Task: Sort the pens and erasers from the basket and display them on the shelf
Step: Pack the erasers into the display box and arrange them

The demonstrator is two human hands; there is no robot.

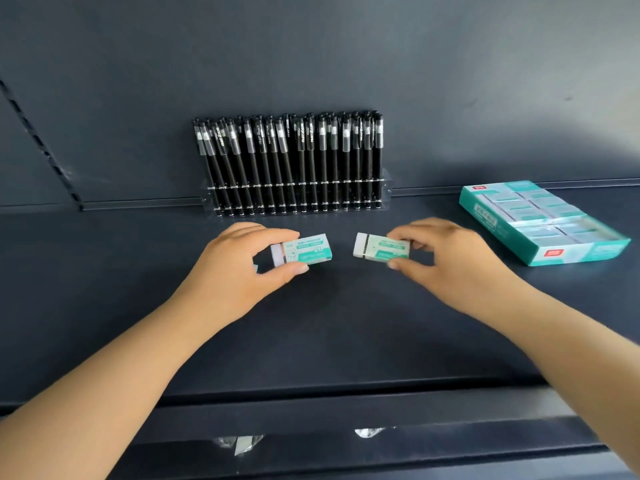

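Hands (239, 268) (446, 261) grip "2B" erasers (304, 250).

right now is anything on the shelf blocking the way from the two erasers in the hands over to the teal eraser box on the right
Nothing visible does. The left hand holds one eraser and the right hand holds another eraser over bare shelf. The eraser box lies to the right; the pens stand behind, out of that path.

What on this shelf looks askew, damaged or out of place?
Only small things. The eraser box lies at an angle to the shelf edge, not squared. The pens at the left end of the clear rack lean slightly. No visible damage or spills.
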